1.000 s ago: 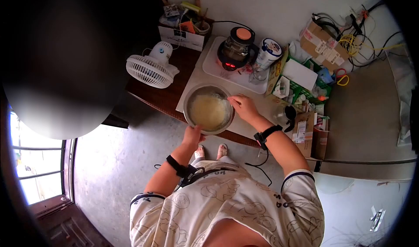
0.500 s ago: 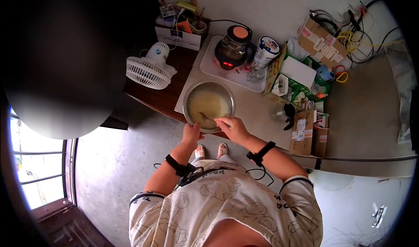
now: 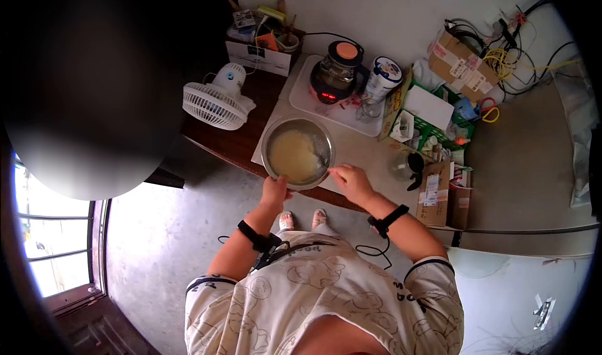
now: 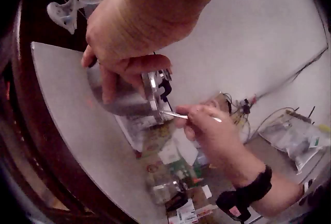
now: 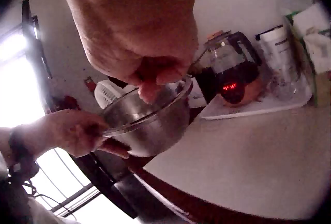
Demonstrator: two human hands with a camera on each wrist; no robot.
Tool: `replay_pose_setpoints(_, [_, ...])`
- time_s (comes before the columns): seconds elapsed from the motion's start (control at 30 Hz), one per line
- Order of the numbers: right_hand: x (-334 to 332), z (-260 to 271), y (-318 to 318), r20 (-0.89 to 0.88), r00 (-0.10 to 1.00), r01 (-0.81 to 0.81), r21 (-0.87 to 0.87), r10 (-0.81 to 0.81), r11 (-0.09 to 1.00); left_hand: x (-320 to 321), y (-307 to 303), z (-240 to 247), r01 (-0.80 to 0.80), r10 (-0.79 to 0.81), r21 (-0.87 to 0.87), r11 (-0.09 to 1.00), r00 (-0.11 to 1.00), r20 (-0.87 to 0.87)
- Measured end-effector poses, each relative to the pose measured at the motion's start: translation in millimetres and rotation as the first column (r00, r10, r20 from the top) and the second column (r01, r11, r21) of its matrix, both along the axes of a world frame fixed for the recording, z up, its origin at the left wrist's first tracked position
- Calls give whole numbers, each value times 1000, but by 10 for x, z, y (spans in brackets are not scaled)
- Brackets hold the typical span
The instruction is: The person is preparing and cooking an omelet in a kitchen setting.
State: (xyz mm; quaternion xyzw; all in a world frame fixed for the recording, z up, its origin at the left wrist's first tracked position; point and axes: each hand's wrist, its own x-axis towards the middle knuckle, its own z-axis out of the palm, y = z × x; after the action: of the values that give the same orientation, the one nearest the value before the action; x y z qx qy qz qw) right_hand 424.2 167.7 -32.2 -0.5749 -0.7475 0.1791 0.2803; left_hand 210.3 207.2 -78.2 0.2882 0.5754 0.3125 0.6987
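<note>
A steel mixing bowl with pale yellow batter inside is at the table's front edge. My left hand grips its near left rim; in the right wrist view, the thumb is at the rim and fingers lie under the side. In the left wrist view, fingers spread along the bowl's wall. My right hand, at the bowl's near right rim, pinches a thin metal-handled utensil. The utensil's far end dips into the bowl at the batter's right side; I cannot tell whether it is a spoon or fork.
Behind the bowl a white tray bears a glass kettle with a lit red display and a white tub. A white fan stands left. To the right are a glass pot, a green basket and cardboard boxes.
My right hand has swept the utensil from the bowl's right side to its near side, then back rightward. The left hand keeps its grip on the rim.
</note>
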Motion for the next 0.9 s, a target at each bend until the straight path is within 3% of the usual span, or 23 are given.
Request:
replay_pose_setpoints(0.13, [-300, -26, -133, -189, 980, -71, -68, 57, 995, -10, 15, 11, 25, -26, -28, 999, 999, -35])
replay_pose_setpoints(0.3, [-457, -21, 198, -211, 967, -143, 4, 141, 990, -100, -56, -79, 81, -82, -24, 996, 996, -38])
replay_pose_setpoints(0.57, [81, 20, 401, -147, 988, 52, 30, -47, 998, -131, -102, -45, 44, -44, -30, 999, 999, -13])
replay_pose_setpoints(0.63, [162, -44, 240, -86, 984, 144, -118, -154, 983, -130, -95, -73, 42, -43, -23, 999, 999, -3])
replay_pose_setpoints(0.77, [41, -43, -132, -110, 977, 161, -167, -181, 973, -90, -65, -116, 80, -80, -14, 997, 996, -39])
replay_pose_setpoints(0.9, [-256, -9, -206, -287, 936, 90, -360, -202, 929, -102, -67, -115, 120, -120, -4, 993, 992, -41])
